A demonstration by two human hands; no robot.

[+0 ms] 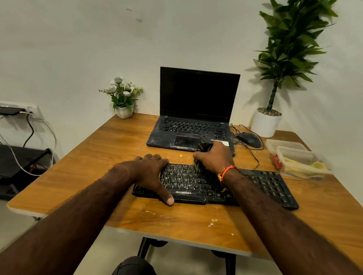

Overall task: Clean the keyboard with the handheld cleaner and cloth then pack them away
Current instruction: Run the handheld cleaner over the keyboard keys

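**Handheld cleaner meets keyboard on a wooden desk**

A person's right hand (pixel 215 156), a beaded orange bracelet (pixel 225 173) at the wrist, grips a black handheld cleaner (pixel 202 148) upright, its lower end pressed onto the upper key rows of a dusty black keyboard (pixel 266 186). The left hand (pixel 151 174) lies flat with relaxed fingers over the keyboard's left end, thumb stretched along the front edge. The keyboard sits near the front of the wooden table (pixel 84 183), flecked with pale crumbs. Behind it stands an open laptop (pixel 195 112) with a dark screen, a wired mouse (pixel 249 139) just to its right. Clear plastic containers (pixel 295 158), a small flower pot (pixel 123 100) and a tall potted plant (pixel 275 86) line the table's far side.
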